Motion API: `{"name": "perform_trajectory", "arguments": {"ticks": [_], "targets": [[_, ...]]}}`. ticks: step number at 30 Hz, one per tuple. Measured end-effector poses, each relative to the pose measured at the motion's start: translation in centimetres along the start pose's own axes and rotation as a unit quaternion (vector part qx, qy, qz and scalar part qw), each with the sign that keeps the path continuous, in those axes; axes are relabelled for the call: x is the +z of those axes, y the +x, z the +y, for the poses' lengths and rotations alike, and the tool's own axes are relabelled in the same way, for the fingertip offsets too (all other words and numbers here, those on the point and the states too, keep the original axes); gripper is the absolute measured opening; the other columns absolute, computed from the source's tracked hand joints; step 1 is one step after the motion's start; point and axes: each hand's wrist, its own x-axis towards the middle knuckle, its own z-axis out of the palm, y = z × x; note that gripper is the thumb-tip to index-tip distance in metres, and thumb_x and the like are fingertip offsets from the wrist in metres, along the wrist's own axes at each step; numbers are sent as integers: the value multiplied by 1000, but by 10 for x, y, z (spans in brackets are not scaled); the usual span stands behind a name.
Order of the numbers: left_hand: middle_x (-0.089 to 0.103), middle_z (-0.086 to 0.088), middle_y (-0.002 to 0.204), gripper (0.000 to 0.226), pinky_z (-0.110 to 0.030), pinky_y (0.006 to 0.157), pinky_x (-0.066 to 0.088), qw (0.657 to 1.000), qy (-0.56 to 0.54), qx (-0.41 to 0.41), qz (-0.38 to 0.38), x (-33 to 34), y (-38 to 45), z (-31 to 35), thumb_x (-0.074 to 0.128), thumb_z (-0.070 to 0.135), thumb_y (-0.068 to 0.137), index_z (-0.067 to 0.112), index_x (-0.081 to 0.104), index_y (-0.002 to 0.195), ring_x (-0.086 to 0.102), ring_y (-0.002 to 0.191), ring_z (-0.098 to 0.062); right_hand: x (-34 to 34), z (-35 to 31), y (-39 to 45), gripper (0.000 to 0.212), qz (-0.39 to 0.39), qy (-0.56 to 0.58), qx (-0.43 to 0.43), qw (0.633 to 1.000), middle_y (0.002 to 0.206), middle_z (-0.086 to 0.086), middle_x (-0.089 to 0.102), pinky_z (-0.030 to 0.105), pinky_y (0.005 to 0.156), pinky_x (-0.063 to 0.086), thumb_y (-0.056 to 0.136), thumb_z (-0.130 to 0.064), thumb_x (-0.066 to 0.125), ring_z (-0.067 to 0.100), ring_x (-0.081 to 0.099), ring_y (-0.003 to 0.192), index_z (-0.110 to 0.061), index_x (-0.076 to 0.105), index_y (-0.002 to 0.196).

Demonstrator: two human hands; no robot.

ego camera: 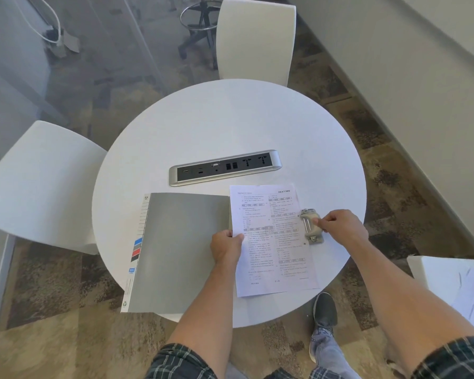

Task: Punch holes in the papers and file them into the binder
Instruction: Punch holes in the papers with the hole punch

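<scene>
A printed paper sheet (pixel 268 214) lies on the round white table (pixel 230 127), to the right of a closed grey binder (pixel 181 250). My left hand (pixel 226 248) pinches the sheet's left edge. A beige hole punch (pixel 311 227) sits over the sheet's right edge. My right hand (pixel 340 225) grips the punch from the right, fingers on its top lever. The binder has coloured index tabs along its left side.
A silver power and socket strip (pixel 225 167) is set into the table's middle. White chairs stand at the far side (pixel 255 39) and at the left (pixel 39 181). More loose papers (pixel 460 285) lie on a white surface at the right.
</scene>
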Motion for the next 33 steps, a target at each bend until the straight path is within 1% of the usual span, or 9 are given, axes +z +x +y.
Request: {"name": "perform_trajectory", "arguments": {"ticks": [5,9,12,15,18,20,25,29,33], "targets": [[78,-4,85,7,-45,79,64,1000,-22,-2,-3,-4,3,-2,73,11,87,5,74,86,77,87,-30,-7,-1,0,46,28,-40,10,999,69,-1,70,27,55,42,87,-65,69,18,64,61,-21,71,75],[77,-3,85,5,-45,80,64,999,-37,0,-1,-8,3,-3,74,10,88,8,73,83,77,87,-30,-4,-6,-7,40,71,-49,31,996,71,-4,70,27,59,45,91,-61,67,18,66,65,-22,70,80],[78,-5,89,5,-43,80,64,999,-47,1,-2,-10,4,-4,73,9,89,9,73,84,77,85,-28,3,-13,-17,26,129,-54,23,990,86,-5,72,29,63,45,94,-52,68,20,67,76,-26,68,98],[79,-6,91,4,-42,79,64,998,-65,2,-3,-14,4,-4,73,8,89,10,74,85,77,85,-27,14,-19,-25,22,172,-1,-41,984,106,-2,71,35,71,52,97,-40,67,23,68,86,-26,64,113],[79,-10,94,2,-45,82,64,996,-91,-2,-14,-19,4,-5,73,5,89,5,75,90,76,83,-29,29,-21,-34,22,132,66,-145,978,100,-2,65,35,71,50,99,-37,67,18,62,83,-18,67,110],[79,-14,96,3,-43,81,63,993,-113,-2,-24,-23,3,-6,73,3,89,3,74,92,73,80,-27,37,-20,-39,30,113,79,-167,976,95,2,62,37,68,49,98,-38,69,22,60,80,-9,66,105],[77,-19,100,6,-42,80,62,987,-154,-8,-54,-27,0,-4,72,0,90,-2,72,95,72,81,-28,45,-19,-54,41,1,210,-95,973,102,-12,68,29,78,50,98,-52,64,7,65,93,-19,64,121],[76,-21,103,10,-48,86,62,982,-173,-12,-73,-28,-7,-1,72,-1,91,-5,71,99,72,84,-30,53,-22,-58,26,-83,308,-91,943,105,-2,80,45,86,64,99,-40,69,17,78,92,-19,70,115],[77,-18,105,7,-34,73,61,987,-134,22,-82,-32,-10,0,72,1,92,-1,72,98,73,82,-27,59,-24,-60,13,-85,364,-86,924,105,0,80,47,86,63,100,-26,68,21,79,92,-24,70,113]]}}
